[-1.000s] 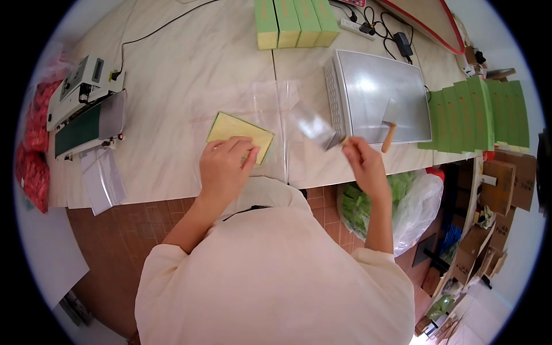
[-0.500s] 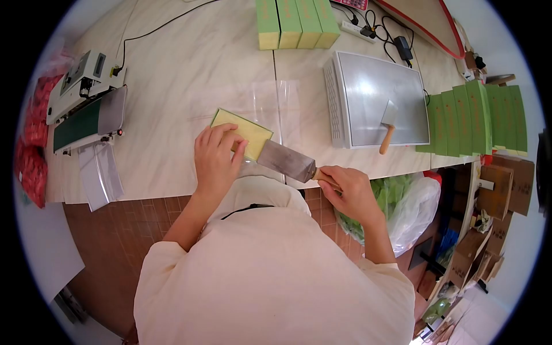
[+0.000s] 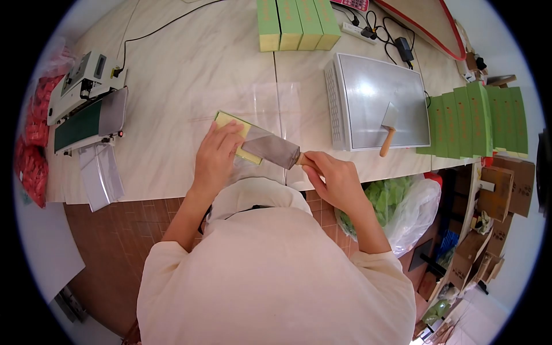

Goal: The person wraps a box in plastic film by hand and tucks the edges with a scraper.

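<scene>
A small yellow box with green edges [image 3: 229, 122] lies tilted on the marble-patterned table, over clear plastic film [image 3: 261, 98]. My left hand [image 3: 217, 150] rests on the box's left part with its fingers spread. In my right hand [image 3: 332, 175] is the wooden handle of a wide metal scraper [image 3: 271, 147], fingers wrapped round it. The scraper's flat blade lies across the right part of the box. A second scraper [image 3: 389, 127] with a wooden handle rests on the silver metal plate [image 3: 371, 86] to the right.
Green boxes [image 3: 296, 26] stand at the back, and more green boxes [image 3: 466, 123] at the right. A sealing machine [image 3: 89, 109] is at the left. Cables and a power strip [image 3: 357, 31] lie at the back right. A plastic bag [image 3: 411, 213] sits below the table edge.
The scraper has come down from the right and its blade has moved left onto the box. My right hand has moved left with it. My left hand has stayed on the box.
</scene>
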`<action>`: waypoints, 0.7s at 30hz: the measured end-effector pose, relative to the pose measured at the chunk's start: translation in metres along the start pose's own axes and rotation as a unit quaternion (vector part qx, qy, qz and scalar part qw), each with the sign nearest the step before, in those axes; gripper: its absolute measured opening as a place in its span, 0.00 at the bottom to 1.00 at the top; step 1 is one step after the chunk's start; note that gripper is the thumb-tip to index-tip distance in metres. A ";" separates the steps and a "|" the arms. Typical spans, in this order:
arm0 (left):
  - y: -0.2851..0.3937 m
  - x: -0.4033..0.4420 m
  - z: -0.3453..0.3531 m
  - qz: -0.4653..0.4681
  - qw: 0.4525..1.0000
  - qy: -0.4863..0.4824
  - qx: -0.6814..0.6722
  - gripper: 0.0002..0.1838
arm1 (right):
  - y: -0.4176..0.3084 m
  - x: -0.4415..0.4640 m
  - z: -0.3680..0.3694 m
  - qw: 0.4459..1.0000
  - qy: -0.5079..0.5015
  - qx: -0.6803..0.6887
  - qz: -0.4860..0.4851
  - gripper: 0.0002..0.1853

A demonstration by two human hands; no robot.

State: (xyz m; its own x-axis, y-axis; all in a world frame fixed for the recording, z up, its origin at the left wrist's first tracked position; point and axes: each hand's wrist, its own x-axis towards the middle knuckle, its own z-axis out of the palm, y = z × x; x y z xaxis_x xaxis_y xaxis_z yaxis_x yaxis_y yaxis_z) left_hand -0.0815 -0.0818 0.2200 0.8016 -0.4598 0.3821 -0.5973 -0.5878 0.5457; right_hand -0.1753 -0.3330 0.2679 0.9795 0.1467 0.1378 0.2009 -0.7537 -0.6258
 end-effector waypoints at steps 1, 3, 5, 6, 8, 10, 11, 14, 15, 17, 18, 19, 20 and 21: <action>0.000 0.000 0.001 0.002 1.000 0.002 -0.006 0.06 | 0.002 0.003 0.001 1.000 0.002 -0.007 -0.008 0.08; -0.002 -0.001 0.003 0.007 1.000 0.003 0.001 0.06 | 0.005 0.007 0.000 1.000 0.006 -0.013 -0.012 0.08; -0.003 -0.001 0.004 0.014 1.000 0.003 0.006 0.06 | 0.005 0.010 -0.004 0.999 -0.006 -0.028 -0.017 0.07; -0.003 -0.001 0.005 0.014 1.000 0.004 0.005 0.06 | 0.006 0.011 -0.005 0.999 -0.004 -0.028 -0.014 0.07; -0.004 0.000 0.005 0.017 1.000 0.003 0.004 0.06 | 0.005 0.011 -0.005 0.999 -0.007 -0.036 -0.013 0.06; -0.003 -0.001 0.004 0.015 1.000 -0.008 -0.007 0.06 | 0.004 0.011 -0.008 0.999 -0.015 -0.035 -0.005 0.07; -0.003 -0.001 0.003 0.016 1.000 -0.008 -0.007 0.06 | 0.003 0.012 -0.009 0.999 -0.025 -0.034 0.000 0.07; -0.005 -0.003 0.002 0.009 1.000 -0.007 -0.005 0.05 | 0.004 0.006 -0.016 0.998 -0.030 0.049 0.040 0.09; -0.006 -0.003 0.003 0.008 1.000 -0.001 -0.015 0.05 | 0.004 0.003 -0.023 0.998 -0.037 0.048 0.031 0.09; -0.006 -0.004 0.003 -0.005 1.000 0.015 -0.021 0.05 | 0.004 -0.004 -0.043 0.993 -0.059 0.051 0.085 0.11; -0.006 -0.004 0.002 0.001 1.000 0.014 -0.028 0.04 | 0.006 -0.007 -0.049 0.994 -0.068 0.049 0.074 0.11; -0.006 -0.004 0.001 0.009 0.999 0.014 -0.035 0.04 | 0.007 -0.010 -0.055 0.988 -0.075 0.062 0.122 0.12; -0.008 -0.004 0.001 0.001 0.999 0.023 -0.033 0.04 | 0.007 -0.011 -0.059 0.979 -0.079 0.073 0.172 0.12; -0.009 -0.005 0.002 0.012 0.999 0.031 -0.032 0.05 | 0.010 -0.010 -0.057 0.976 -0.079 0.084 0.184 0.13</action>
State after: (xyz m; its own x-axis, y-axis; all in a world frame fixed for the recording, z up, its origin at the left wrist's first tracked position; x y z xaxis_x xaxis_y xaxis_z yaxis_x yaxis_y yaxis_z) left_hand -0.0801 -0.0752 0.2113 0.7883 -0.4303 0.4398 -0.6150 -0.5328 0.5813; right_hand -0.1839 -0.3788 0.3038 0.9728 -0.0073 -0.2316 -0.1788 -0.6595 -0.7301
